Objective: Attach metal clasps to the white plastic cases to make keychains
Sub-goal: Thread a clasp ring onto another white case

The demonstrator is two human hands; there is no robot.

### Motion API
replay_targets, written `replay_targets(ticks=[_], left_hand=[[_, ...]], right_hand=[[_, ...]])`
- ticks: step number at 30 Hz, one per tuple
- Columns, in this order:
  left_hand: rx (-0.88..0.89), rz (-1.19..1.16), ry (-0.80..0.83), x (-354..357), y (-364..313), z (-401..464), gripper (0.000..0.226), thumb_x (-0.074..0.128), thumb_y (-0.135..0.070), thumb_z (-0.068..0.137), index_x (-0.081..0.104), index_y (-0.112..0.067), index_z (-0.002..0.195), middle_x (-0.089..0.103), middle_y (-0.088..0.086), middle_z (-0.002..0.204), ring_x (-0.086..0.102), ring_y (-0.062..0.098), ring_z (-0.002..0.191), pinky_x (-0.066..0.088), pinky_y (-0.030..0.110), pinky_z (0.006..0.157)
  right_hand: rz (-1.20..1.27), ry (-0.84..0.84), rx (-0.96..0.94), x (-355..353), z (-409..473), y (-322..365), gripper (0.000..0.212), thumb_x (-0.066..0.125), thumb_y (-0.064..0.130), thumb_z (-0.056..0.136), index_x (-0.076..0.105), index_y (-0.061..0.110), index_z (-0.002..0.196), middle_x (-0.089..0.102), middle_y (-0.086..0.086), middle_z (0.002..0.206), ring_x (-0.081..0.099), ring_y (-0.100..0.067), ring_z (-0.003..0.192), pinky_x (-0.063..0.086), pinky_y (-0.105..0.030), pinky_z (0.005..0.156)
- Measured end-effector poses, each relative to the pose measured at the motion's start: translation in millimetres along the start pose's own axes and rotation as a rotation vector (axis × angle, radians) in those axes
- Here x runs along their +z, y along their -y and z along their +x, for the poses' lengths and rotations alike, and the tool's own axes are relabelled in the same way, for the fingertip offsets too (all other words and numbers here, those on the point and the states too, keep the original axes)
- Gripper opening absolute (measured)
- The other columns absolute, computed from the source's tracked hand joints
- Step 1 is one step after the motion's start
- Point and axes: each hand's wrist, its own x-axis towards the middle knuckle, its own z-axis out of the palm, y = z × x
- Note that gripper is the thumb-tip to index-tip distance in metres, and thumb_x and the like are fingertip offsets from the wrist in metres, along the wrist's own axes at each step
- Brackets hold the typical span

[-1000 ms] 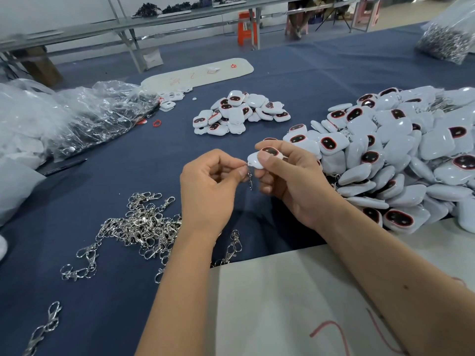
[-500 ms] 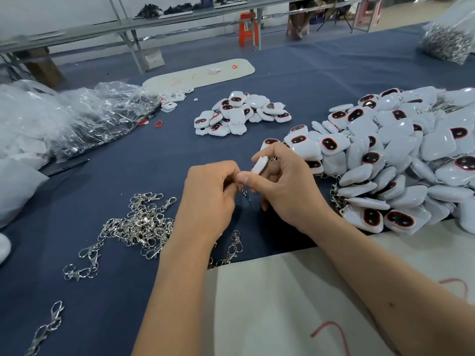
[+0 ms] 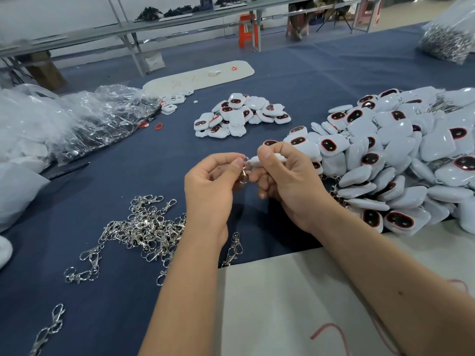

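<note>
Pinching the split ring of a metal clasp (image 3: pixel 243 168) btwn thumb and forefinger, the left hand (image 3: pixel 210 186) held it right at the corner of the white plastic case (image 3: pixel 267 158), which the right hand (image 3: pixel 285 176) gripped w/ thumb on top and fingers curled under. Both hands were up off the blue table (image 3: pixel 321 73), near centre, touching at the fingertips.

Vs half a sec before: the case had been tipped on edge and the left fist was closed over the clasp, hiding it. Now the case lay flatter in the right hand's grip, its corner aimed left, and the ring showed clear of the left thumb w/ the hook part dangling below. A full sec back the case's dark face was up; here it wasn't visible.

Meaning, prob.: ring was being threaded or turned through the case's loop, i.e. mid-attachment, not done. Couldn't tell if the ring had actually passed through the loop; too small and partly covered by the thumbs.

Loose clasps (image 3: pixel 144 227) lay in a heap near left. Big pile of cases (image 3: pixel 401 160) sat to the right, some w/ clasps peeking out underneath, so likely the finished lot. Smaller pile (image 3: pixel 239 116) farther off, centre, looked like unfitted stock. Plastic bags (image 3: pixel 77 119) far left.
</note>
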Motion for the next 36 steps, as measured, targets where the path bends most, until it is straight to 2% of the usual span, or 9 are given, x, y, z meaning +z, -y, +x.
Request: replay_targets(ticks=[4,9,13,17,23,25,27,31,36], left_hand=[[-0.024,-0.04,-0.051,-2,-1,1,0.012,0.069,0.0,0.093,0.074,-0.01,0.088,0.072,0.005,0.069,0.07,0.013,0.069,0.057,0.026,0.071],[-0.166,-0.086,-0.002,-4,-2,0,0.01,0.071,-0.009,0.093,0.076,-0.014,0.085,0.073,0.006,0.076,0.064,0.016,0.072,0.052,0.026,0.066],[-0.262,-0.198,-0.001,-8,-4,3,0.012,0.068,-0.004,0.094,0.073,-0.01,0.086,0.07,0.007,0.076,0.063,0.013,0.065,0.052,0.021,0.061],[-0.332,-0.287,-0.036,-10,-4,7,0.012,0.066,0.0,0.094,0.072,-0.007,0.087,0.07,0.006,0.072,0.064,0.01,0.063,0.053,0.018,0.056],[-0.16,-0.009,-0.058,-14,0,9,0.011,0.072,0.001,0.09,0.075,-0.008,0.084,0.067,0.0,0.062,0.06,0.008,0.057,0.052,0.02,0.059],[-0.136,0.051,-0.057,-14,0,9,0.012,0.074,-0.001,0.09,0.075,-0.01,0.083,0.066,-0.001,0.06,0.059,0.007,0.055,0.052,0.022,0.061],[-0.145,0.044,-0.03,-16,0,9,0.011,0.074,-0.001,0.09,0.076,-0.01,0.083,0.067,-0.001,0.061,0.059,0.008,0.056,0.052,0.022,0.061],[-0.196,-0.018,0.065,-22,-2,10,0.009,0.073,-0.002,0.09,0.076,-0.008,0.085,0.068,0.003,0.066,0.059,0.01,0.059,0.051,0.02,0.058],[-0.241,-0.049,0.174,-31,-6,10,0.02,0.071,0.0,0.089,0.079,-0.011,0.074,0.069,0.006,0.07,0.06,0.011,0.059,0.051,0.019,0.056]], right_hand=[[-0.183,-0.024,-0.051,5,-3,-2,0.062,0.065,0.052,0.086,0.048,-0.006,0.099,0.065,-0.012,0.065,0.048,-0.02,0.044,0.045,-0.031,0.044],[-0.405,-0.043,-0.124,5,-7,-5,0.035,0.059,0.036,0.105,0.051,0.005,0.092,0.064,-0.006,0.059,0.046,-0.021,0.036,0.043,-0.035,0.035],[-0.478,0.025,-0.171,6,-7,-7,0.013,0.056,0.024,0.107,0.052,0.018,0.096,0.064,-0.004,0.066,0.05,-0.02,0.042,0.046,-0.036,0.039],[-0.55,0.071,-0.218,6,-8,-8,0.005,0.055,0.02,0.107,0.054,0.02,0.102,0.065,-0.004,0.071,0.054,-0.017,0.045,0.047,-0.029,0.047],[-0.613,0.03,-0.213,5,-8,-11,0.004,0.056,0.021,0.106,0.055,0.023,0.103,0.065,0.001,0.07,0.055,-0.015,0.052,0.053,-0.04,0.054],[-0.615,0.018,-0.214,5,-8,-11,0.004,0.056,0.022,0.106,0.055,0.023,0.102,0.066,-0.001,0.071,0.055,-0.016,0.052,0.053,-0.039,0.055],[-0.599,0.016,-0.221,5,-8,-11,0.005,0.056,0.021,0.106,0.055,0.023,0.102,0.066,-0.002,0.071,0.055,-0.016,0.051,0.051,-0.034,0.053],[-0.519,0.043,-0.19,3,-7,-11,0.004,0.056,0.021,0.106,0.056,0.023,0.103,0.067,-0.003,0.072,0.055,-0.018,0.052,0.053,-0.039,0.052],[-0.477,0.085,-0.119,1,-5,-9,0.005,0.056,0.022,0.107,0.058,0.018,0.107,0.068,-0.002,0.072,0.054,-0.019,0.053,0.052,-0.041,0.052]])
